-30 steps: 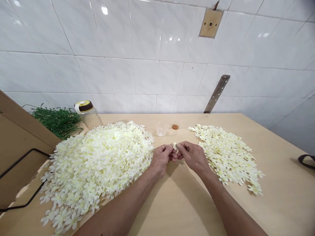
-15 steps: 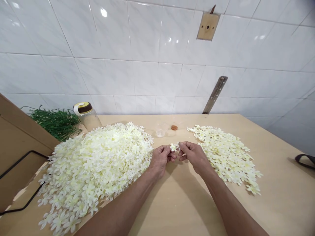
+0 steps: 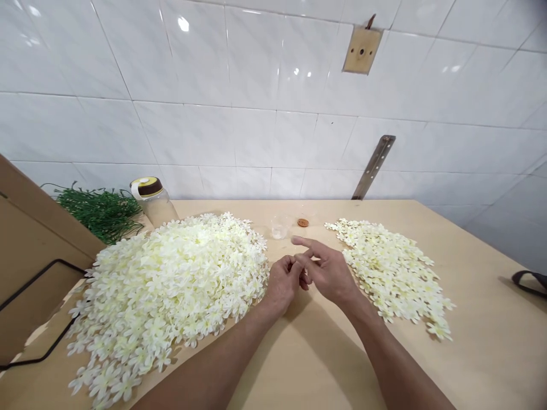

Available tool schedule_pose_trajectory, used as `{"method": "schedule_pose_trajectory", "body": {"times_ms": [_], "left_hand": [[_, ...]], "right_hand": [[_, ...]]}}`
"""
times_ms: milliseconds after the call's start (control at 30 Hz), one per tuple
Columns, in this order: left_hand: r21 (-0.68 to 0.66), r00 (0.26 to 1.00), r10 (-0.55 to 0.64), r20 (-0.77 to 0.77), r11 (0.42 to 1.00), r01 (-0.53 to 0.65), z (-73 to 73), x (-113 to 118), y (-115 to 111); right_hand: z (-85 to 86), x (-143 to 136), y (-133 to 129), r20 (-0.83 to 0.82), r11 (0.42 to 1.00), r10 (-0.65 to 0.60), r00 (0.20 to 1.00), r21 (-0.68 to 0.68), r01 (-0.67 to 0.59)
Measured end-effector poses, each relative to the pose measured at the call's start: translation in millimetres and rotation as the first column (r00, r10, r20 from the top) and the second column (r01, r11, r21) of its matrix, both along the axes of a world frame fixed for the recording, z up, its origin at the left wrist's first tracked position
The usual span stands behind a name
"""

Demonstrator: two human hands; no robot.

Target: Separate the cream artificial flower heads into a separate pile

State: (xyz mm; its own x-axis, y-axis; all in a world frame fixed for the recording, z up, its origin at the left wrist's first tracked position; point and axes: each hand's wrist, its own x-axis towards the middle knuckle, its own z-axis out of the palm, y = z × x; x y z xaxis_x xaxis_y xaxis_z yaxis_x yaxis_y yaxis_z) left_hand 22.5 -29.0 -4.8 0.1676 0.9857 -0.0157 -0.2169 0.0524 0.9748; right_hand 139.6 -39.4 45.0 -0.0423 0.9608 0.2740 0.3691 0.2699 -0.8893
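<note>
Over the middle of the table my left hand (image 3: pixel 284 282) is closed in a pinch. The white artificial flower held there a moment ago is hidden by the fingers now. My right hand (image 3: pixel 327 270) meets it from the right, its thumb against the left fingertips. Its index finger stretches out to the left, apart from the thumb, and its lower fingers are partly hidden. A large heap of white and pale yellow artificial flowers (image 3: pixel 175 279) lies left of my hands. To the right spreads a smaller, flatter pile of similar flowers (image 3: pixel 397 270).
Just beyond my hands stand a small clear plastic cup (image 3: pixel 279 231) and a brown oval piece (image 3: pixel 303 222). A bottle (image 3: pixel 160 208), green artificial stems (image 3: pixel 100 210) and a cardboard box (image 3: pixel 40 273) are at left. A black strap (image 3: pixel 530 282) lies at the right edge.
My right index finger has lifted and stretched out to the left, and the right hand has moved closer to the left one. The flower between the fingertips has gone out of sight.
</note>
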Motion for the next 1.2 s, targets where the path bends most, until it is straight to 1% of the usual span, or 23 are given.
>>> {"method": "schedule_pose_trajectory", "body": {"times_ms": [33, 67, 100, 167, 200, 267, 333, 467, 567, 667, 733, 833, 1000, 1200], "left_hand": [[0.010, 1.000, -0.005, 0.015, 1.000, 0.005, 1.0, -0.5, -0.2], [0.002, 0.999, -0.007, 0.034, 1.000, 0.007, 1.6, -0.7, -0.1], [-0.023, 0.999, -0.001, 0.052, 1.000, 0.002, 1.7, -0.5, 0.5], [-0.094, 0.996, 0.025, 0.087, 0.995, -0.017, 0.8, 0.4, 2.6], [-0.121, 0.994, 0.043, 0.101, 0.992, -0.031, 0.2, 0.9, 3.8], [-0.146, 0.989, 0.070, 0.133, 0.988, -0.050, -0.9, 1.7, 5.8], [-0.148, 0.981, 0.078, 0.177, 0.988, -0.051, -1.2, 1.6, 6.7], [-0.148, 0.970, 0.086, 0.226, 0.988, -0.053, -1.1, 0.6, 6.3], [-0.152, 0.975, 0.072, 0.211, 0.988, -0.040, -1.4, 0.4, 6.1], [-0.160, 0.976, 0.071, 0.204, 0.986, -0.039, -1.6, 0.7, 6.5], [-0.163, 0.974, 0.072, 0.215, 0.986, -0.036, -1.5, 0.8, 6.7], [-0.159, 0.968, 0.060, 0.242, 0.987, -0.021, -1.3, 0.7, 6.6], [-0.164, 0.969, 0.057, 0.242, 0.986, -0.017, -1.2, 0.4, 6.4], [-0.176, 0.968, 0.069, 0.243, 0.984, -0.026, -2.0, -0.1, 8.1]], "right_hand": [[2.5, -1.4, -2.3, 0.042, 0.999, 0.047, 0.998, 0.017, -0.048], [3.7, -0.8, -3.5, 0.084, 0.998, 0.041, 0.996, 0.049, -0.046], [3.5, 1.5, -3.7, 0.127, 0.996, -0.013, 0.992, 0.094, 0.001], [-0.4, 9.6, -1.3, 0.201, 0.971, -0.169, 0.965, 0.203, 0.128], [-3.5, 13.9, 0.7, 0.232, 0.959, -0.218, 0.948, 0.233, 0.163], [-10.4, 19.9, 4.7, 0.291, 0.956, -0.241, 0.926, 0.235, 0.175], [-16.5, 20.9, 7.4, 0.340, 0.966, -0.221, 0.914, 0.202, 0.158], [-21.2, 14.7, 7.8, 0.361, 0.974, -0.209, 0.909, 0.158, 0.161], [-19.8, 12.1, 6.7, 0.319, 0.974, -0.223, 0.921, 0.109, 0.198], [-18.6, 12.1, 6.5, 0.260, 0.976, -0.212, 0.942, 0.007, 0.218], [-18.7, 12.2, 6.8, 0.210, 0.976, -0.185, 0.960, -0.075, 0.205], [-19.6, 11.8, 7.3, 0.110, 0.973, -0.134, 0.985, -0.176, 0.152], [-23.0, 14.3, 9.6, -0.018, 0.967, -0.102, 0.995, -0.238, 0.095], [-28.9, 18.4, 13.4, -0.177, 0.949, -0.128, 0.976, -0.308, 0.069]]}}
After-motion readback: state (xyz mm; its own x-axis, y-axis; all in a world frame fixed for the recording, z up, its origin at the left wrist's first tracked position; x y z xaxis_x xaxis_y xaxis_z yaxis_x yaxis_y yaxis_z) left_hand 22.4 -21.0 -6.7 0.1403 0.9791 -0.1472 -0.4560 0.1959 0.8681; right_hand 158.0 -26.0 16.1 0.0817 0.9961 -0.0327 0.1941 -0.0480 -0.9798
